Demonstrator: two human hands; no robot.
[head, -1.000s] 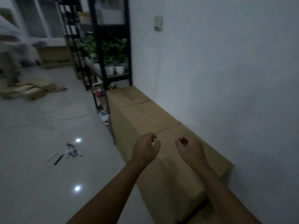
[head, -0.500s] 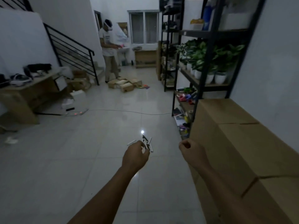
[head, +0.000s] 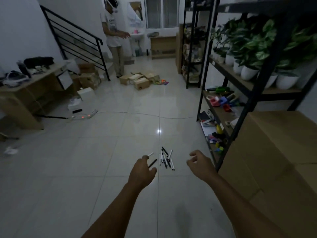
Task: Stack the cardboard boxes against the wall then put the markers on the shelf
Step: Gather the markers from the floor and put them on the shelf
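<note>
Markers [head: 166,159] on floor beyond fingers [head: 192,154]

Dim room: glossy tile floor [head: 85,169], stair railing [head: 72,36], window [head: 162,12].

1. Black and white markers [head: 166,158] lie on pale grey glossy floor tiles [head: 85,169].
2. Plain brown cardboard boxes [head: 274,160] stand beside a black metal shelf [head: 243,107].
3. Green-and-cream variegated plants [head: 253,38] fill white pots [head: 248,73].
4. A black stair railing [head: 75,36] crosses a white wall [head: 18,31].
</note>
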